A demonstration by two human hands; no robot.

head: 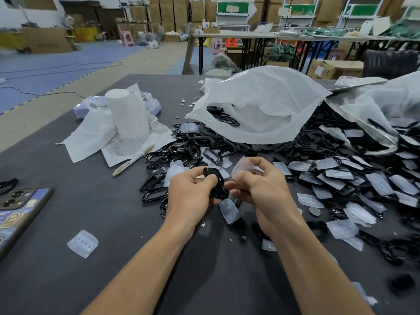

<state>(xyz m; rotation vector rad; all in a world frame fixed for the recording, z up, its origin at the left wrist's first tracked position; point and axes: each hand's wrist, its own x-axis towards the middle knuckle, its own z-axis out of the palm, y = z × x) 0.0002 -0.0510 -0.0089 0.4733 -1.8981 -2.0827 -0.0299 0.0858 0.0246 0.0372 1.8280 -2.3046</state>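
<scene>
My left hand (191, 192) grips a black plastic shell (217, 184) above the grey table (95, 223), thumb pressed on its top. My right hand (261, 185) pinches a translucent rubber pad (242, 168) between thumb and fingers, just right of the shell. Another translucent pad on a black piece (229, 211) lies on the table directly below both hands.
A heap of black frames (181, 151) and pad-fitted pieces (341, 178) spreads to the right. White plastic bags (261, 105) lie behind. A paper roll (127, 112), a pen (134, 160), a phone (18, 208) and a loose pad (83, 243) sit on the left.
</scene>
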